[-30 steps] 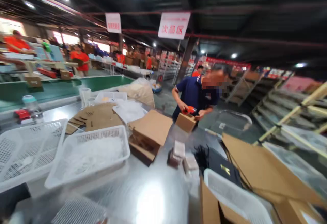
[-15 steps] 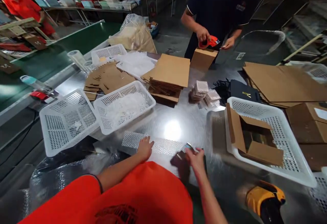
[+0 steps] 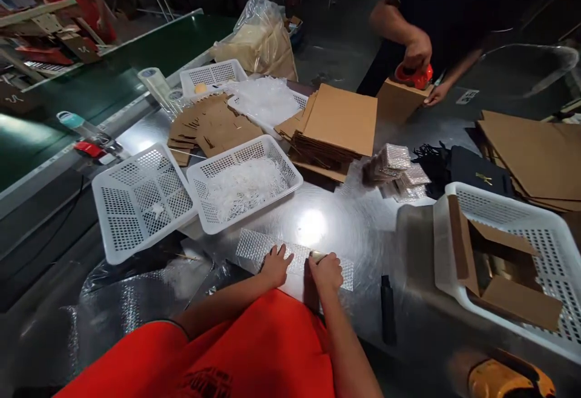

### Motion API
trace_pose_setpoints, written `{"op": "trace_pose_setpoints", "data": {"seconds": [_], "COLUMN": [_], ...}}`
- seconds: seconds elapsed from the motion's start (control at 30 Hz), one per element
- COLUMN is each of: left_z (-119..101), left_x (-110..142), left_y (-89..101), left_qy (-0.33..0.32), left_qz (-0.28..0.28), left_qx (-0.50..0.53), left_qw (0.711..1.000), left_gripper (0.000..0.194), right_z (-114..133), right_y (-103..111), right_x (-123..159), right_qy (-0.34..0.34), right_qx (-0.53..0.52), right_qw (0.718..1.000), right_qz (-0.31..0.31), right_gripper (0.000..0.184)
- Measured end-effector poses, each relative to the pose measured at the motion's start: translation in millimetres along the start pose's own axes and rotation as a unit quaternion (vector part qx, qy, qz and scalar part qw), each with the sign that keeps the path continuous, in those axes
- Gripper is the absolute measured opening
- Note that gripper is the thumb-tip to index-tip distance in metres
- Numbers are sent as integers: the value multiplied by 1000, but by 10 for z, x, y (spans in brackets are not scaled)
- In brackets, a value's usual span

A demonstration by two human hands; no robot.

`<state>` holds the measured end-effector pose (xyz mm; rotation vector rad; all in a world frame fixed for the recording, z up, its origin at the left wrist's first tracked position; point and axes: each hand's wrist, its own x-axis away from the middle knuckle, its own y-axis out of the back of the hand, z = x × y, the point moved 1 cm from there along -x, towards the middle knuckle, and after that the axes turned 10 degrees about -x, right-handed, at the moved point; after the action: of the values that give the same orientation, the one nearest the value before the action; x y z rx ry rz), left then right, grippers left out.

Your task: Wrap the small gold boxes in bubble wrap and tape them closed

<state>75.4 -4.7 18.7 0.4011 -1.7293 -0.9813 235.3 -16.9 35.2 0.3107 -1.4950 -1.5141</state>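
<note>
A strip of bubble wrap [image 3: 254,248] lies flat across the metal table in front of me. My left hand [image 3: 276,266] rests on it, palm down with fingers spread. Close beside it, my right hand [image 3: 327,271] is closed around a small shiny object [image 3: 318,256] and holds it at the strip. Most of that object is hidden by my fingers, so its kind cannot be made out. To the right of my right hand lies a narrow black object [image 3: 387,310].
White baskets [image 3: 143,204] stand left, one with shredded filler [image 3: 247,186]. Flat cardboard [image 3: 340,120] and bubble-wrapped packs [image 3: 397,159] are farther back. An open carton [image 3: 512,298] sits in the right basket [image 3: 554,234]. A co-worker's hand [image 3: 417,50] holds a red tape dispenser [image 3: 414,75] on a box.
My right hand has moved left with the small object, onto the bubble wrap near my left hand. The black object now shows uncovered. The co-worker's tape dispenser has come down onto the box.
</note>
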Motion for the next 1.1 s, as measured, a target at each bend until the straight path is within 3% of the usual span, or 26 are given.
{"op": "trace_pose_setpoints", "data": {"seconds": [0.17, 0.3, 0.47, 0.6, 0.83, 1.1], "left_z": [5, 49, 42, -233, -769, -714], "left_x": [3, 7, -19, -98, -365, -472], "left_y": [41, 93, 124, 171, 218, 201], "left_qy": [-11, -13, -17, -54, -139, -134], "left_qz": [35, 50, 49, -15, -70, -52], "left_qx": [-5, -3, 5, 21, -38, -55], "left_qw": [999, 999, 999, 998, 987, 988], "left_gripper": [84, 84, 77, 65, 97, 83], "right_z": [-48, -186, -693, -1009, -947, -1005], "right_y": [-118, -160, -65, 4, -61, -95], "right_x": [28, 46, -74, -225, -327, -346], "right_qy": [14, -27, -141, -175, -149, -127], "right_qx": [-8, -66, -130, -133, -132, -135], "right_qw": [1000, 997, 976, 972, 980, 983], "right_qz": [-12, -34, -102, -81, -24, -15], "right_gripper": [58, 62, 52, 50, 34, 24]}}
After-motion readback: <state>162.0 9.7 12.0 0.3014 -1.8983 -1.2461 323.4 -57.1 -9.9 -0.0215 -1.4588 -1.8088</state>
